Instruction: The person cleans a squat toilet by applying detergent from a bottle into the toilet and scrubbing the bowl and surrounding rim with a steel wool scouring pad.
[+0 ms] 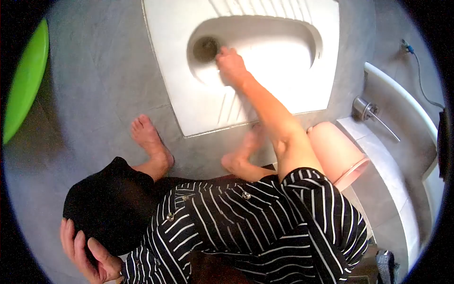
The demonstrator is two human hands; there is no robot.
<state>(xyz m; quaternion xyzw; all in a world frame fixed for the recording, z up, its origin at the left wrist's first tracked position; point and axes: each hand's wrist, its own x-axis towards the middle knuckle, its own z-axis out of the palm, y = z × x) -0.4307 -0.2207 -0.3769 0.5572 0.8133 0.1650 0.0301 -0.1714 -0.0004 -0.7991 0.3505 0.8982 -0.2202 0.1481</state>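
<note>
Right hand (232, 68) beside the dark round drain (206, 49) — overreaching could slip it in.
Fingers curled, hold unclear, over the white ceramic squat toilet (165, 28) in the grey floor (104, 75); left hand (90, 258) spread, seemingly empty, at the black-clothed knee (109, 203).

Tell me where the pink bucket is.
In the head view, the pink bucket is at right, beside the person's right arm and just below the squat toilet.

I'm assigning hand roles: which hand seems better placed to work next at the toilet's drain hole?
Probably the right hand: it is over the squat toilet, near the drain hole, while the left hand is down by the black-clad knee.
</note>
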